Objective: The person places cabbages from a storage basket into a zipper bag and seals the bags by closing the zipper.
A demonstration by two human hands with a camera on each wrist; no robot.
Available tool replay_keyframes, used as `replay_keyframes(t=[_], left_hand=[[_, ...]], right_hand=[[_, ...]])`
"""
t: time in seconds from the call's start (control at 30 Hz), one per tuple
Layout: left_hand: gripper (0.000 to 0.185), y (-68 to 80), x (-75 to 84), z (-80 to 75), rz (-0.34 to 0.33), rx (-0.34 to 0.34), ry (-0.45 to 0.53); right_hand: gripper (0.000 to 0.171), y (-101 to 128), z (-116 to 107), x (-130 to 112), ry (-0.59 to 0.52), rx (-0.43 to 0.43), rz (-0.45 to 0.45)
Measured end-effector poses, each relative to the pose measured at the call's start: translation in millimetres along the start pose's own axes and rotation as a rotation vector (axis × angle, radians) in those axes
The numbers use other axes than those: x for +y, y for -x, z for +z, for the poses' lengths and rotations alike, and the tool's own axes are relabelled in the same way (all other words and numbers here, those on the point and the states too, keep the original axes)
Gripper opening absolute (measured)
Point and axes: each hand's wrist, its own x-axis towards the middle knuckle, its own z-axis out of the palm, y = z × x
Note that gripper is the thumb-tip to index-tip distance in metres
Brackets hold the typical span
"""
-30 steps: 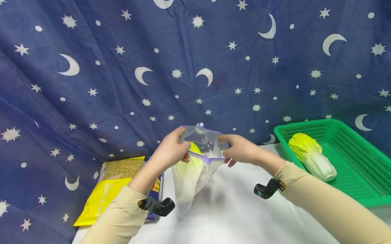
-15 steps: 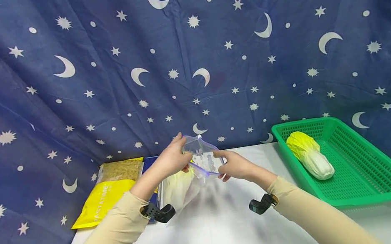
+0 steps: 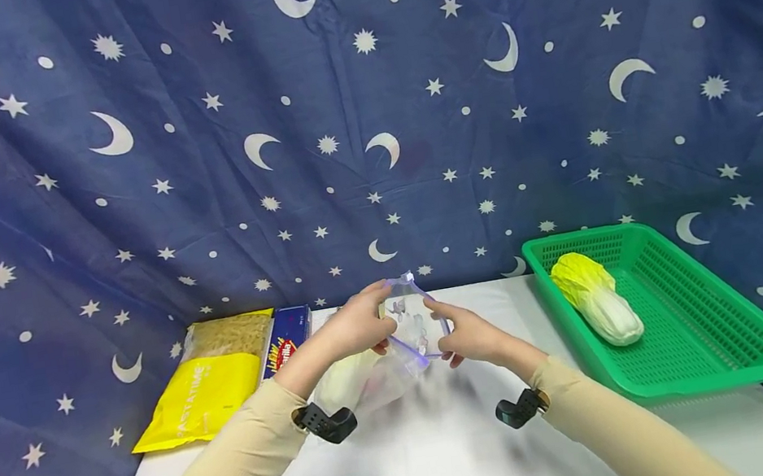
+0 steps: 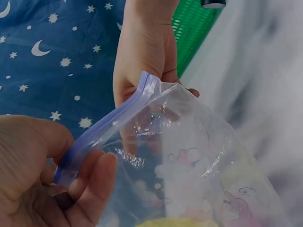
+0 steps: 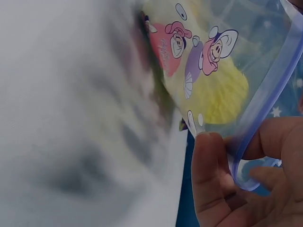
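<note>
A clear zip bag with a purple zip rim and printed cartoon figures hangs between both hands, its mouth spread. Inside lies a napa cabbage, whose yellow leafy end shows through the plastic in the right wrist view. My left hand pinches the left side of the rim between thumb and fingers. On the opposite side, my right hand pinches the rim, fingers bent. The bag's lower part is partly covered by the left forearm in the head view; whether it touches the table cannot be told.
To the right stands a green plastic basket holding another napa cabbage. A yellow pasta bag and a blue pasta box lie on the left of the white-covered table. A blue patterned curtain hangs behind.
Both hands have moved lower with the bag, and its cabbage-filled lower part has swung left and down. More of the blue box shows. The basket's cabbage stays put.
</note>
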Motion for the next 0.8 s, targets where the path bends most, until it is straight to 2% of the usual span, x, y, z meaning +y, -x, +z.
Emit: replay_keyframes(t=[0.23,0.37,0.57,0.67,0.8], left_hand=[[0.069,-5.3,-7.1,16.0,0.055,-0.055,-0.005],[0.069,-8.2,-12.6,22.4,0.04,-0.08,0.065],[0.069,-12.5,-20.4,32.5,0.047,-0.067,0.124],[0.07,-13.2,-21.0,36.5,0.056,-0.067,0.109],[0.07,-13.8,-18.8,38.6,0.067,-0.063,0.021]], right_hand=[[0.09,2.5,-1.9,13.6,-0.041,0.035,0.065],[0.089,3.2,-1.3,19.7,-0.042,0.049,0.092],[0.085,7.1,-1.6,19.9,-0.032,0.052,0.095],[0.083,10.5,-4.5,17.8,-0.027,0.047,0.093],[0.083,14.7,-8.8,15.9,-0.026,0.042,0.099]])
